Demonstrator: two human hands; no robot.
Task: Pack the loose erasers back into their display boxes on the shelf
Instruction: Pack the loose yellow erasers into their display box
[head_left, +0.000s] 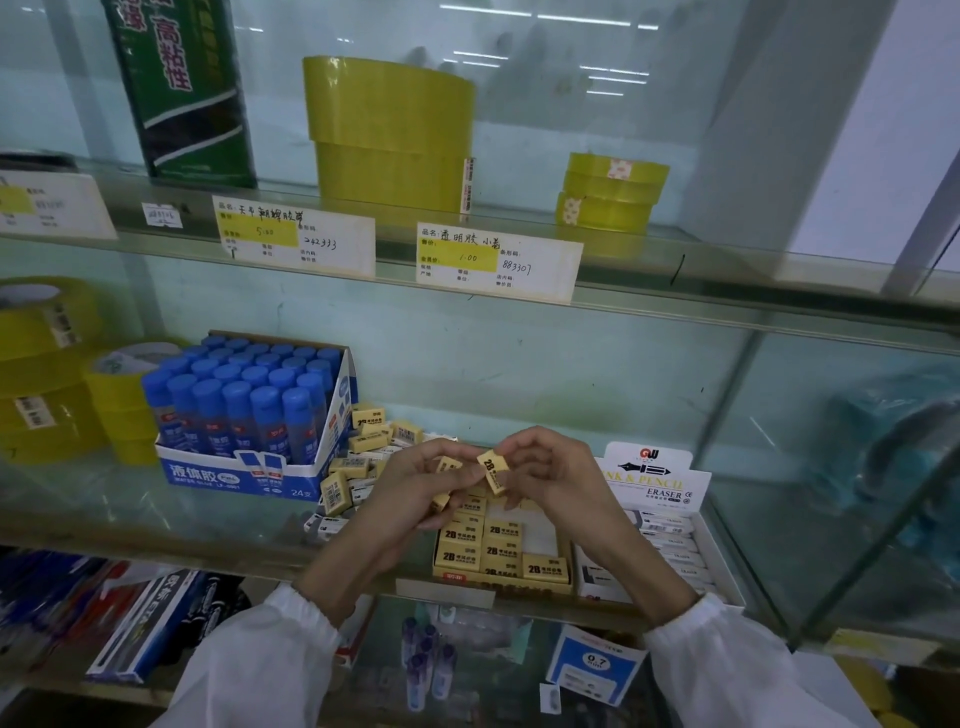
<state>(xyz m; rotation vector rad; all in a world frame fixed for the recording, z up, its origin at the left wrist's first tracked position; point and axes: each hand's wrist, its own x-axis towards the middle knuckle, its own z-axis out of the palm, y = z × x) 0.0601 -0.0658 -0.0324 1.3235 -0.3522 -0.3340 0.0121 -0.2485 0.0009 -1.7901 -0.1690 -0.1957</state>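
1. Two hands meet above the glass shelf (104, 499) in the head view. The right hand (540, 470) pinches one yellow eraser (492, 470) between thumb and curled fingertips.
2. The left hand (405, 486) is curled around a few more erasers (441, 501).
3. The display box (452, 576) lies directly below both hands, and its bare gap is nearer the right hand.
4. The pinched eraser's long axis tilts steeply, while the packed ones lie crosswise, so it probably needs turning.
5. A loose pile (363, 447) waits to the left.
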